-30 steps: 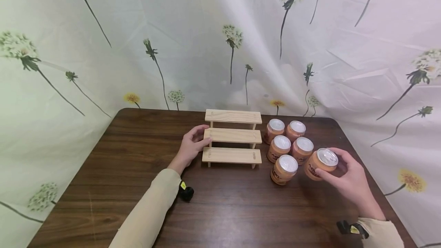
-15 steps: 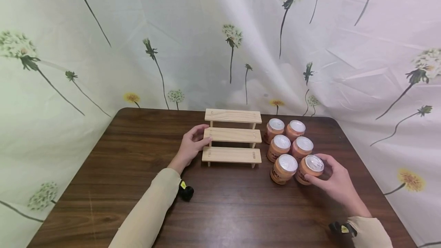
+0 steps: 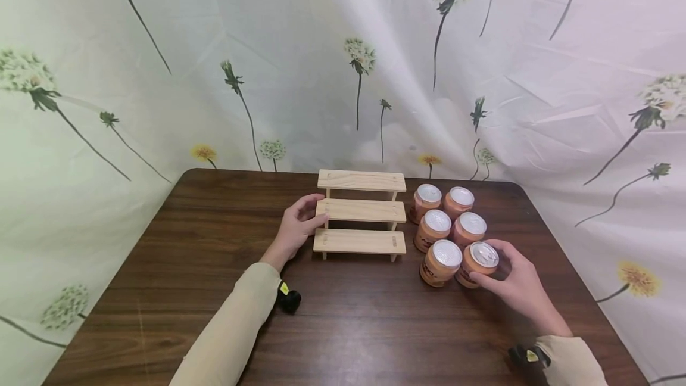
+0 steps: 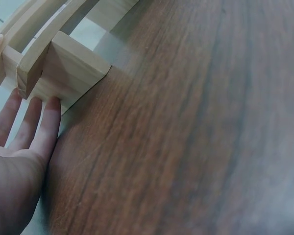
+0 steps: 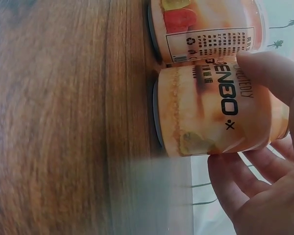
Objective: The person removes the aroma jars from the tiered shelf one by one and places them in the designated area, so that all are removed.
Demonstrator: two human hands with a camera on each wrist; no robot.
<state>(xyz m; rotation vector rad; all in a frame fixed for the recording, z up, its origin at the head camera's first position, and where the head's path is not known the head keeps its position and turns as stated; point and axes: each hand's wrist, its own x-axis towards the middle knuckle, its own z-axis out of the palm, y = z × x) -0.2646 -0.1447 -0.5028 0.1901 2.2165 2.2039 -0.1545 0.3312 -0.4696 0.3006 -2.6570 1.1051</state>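
Note:
My right hand grips an orange can with a silvery pull-tab lid, thumb on the near side and fingers round the far side. The right wrist view shows this printed can upright on the table, close against another can. Several like cans stand in two columns, including the front-left can. My left hand holds the left end of a three-tier wooden rack, thumb on the middle plank. In the left wrist view, the fingers reach the rack's side panel.
The dark wood-grain table ends at the back against a white curtain printed with dandelions. The columns of cans stand close to the rack's right side. Black straps with small devices sit at both wrists.
My right hand has moved left with the can and set it down beside the front-left can. The left hand and the rack have stayed in place.

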